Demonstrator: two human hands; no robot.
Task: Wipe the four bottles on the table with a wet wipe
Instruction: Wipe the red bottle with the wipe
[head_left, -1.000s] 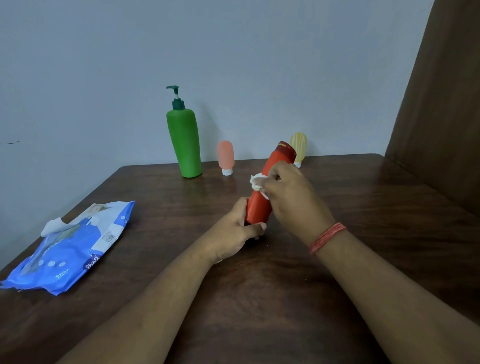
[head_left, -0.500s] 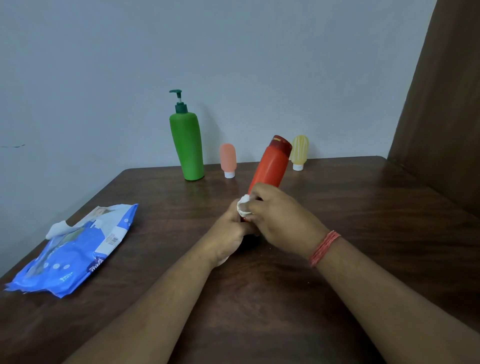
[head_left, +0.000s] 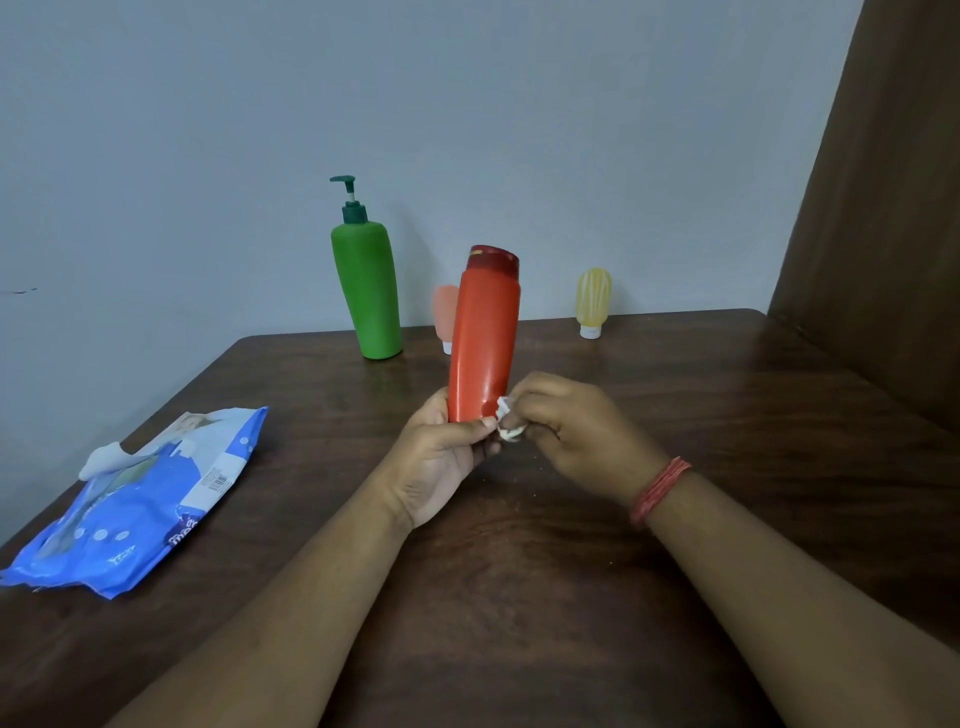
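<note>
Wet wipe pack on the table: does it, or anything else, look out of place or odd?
Only slightly. The blue wipe pack lies crumpled near the table's left edge, with one white wipe sticking out. No spill shows, and the green pump bottle stands upright.

the table (head_left: 675, 415) is dark wood with a visible grain and a soft sheen. the red bottle (head_left: 483, 338) is smooth, glossy plastic; the green pump bottle (head_left: 366, 291) looks matt plastic. the blue wipe pack (head_left: 135, 514) near the left edge is shiny, crinkled plastic film.
</note>
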